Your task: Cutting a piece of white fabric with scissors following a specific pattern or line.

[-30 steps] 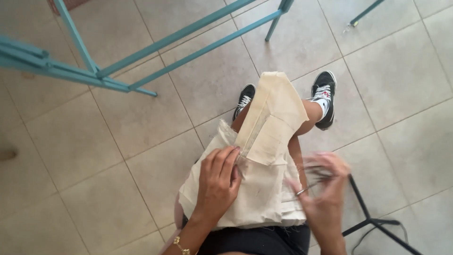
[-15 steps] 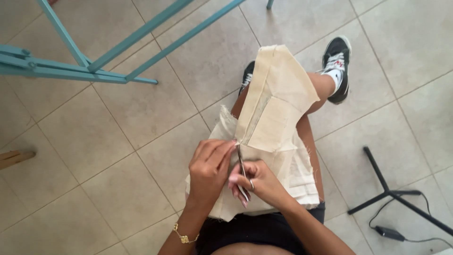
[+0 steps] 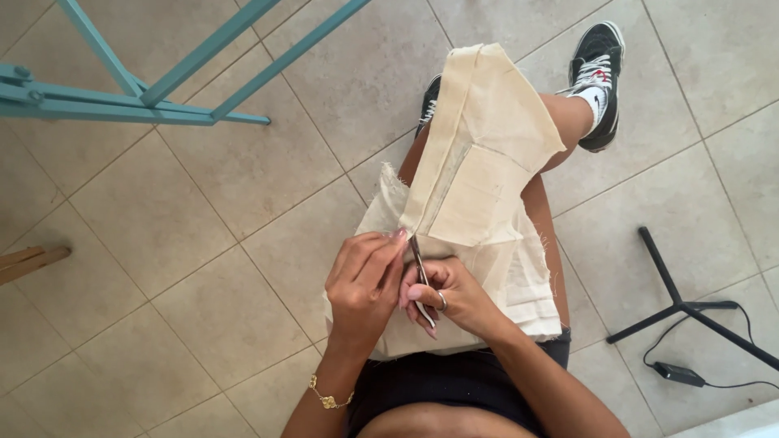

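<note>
Seen from above: seated on a tiled floor, cream fabric draped over the lap and bare legs at centre frame, its folded upper part running toward the upper right. Left hand at lower centre, fingers together and pinching the fabric's folded edge, seemingly to keep the cloth taut and steady. Right hand just beside it, touching it, curled shut around a small metal tool, likely snips or a seam ripper, tip pointed up at the pinched fold so that both hands meet at one spot. Gold bracelet on the left wrist, ring on a right finger. Black sneakers at upper right. Teal metal frame in the upper left; black stand legs and cable at lower right.
</note>
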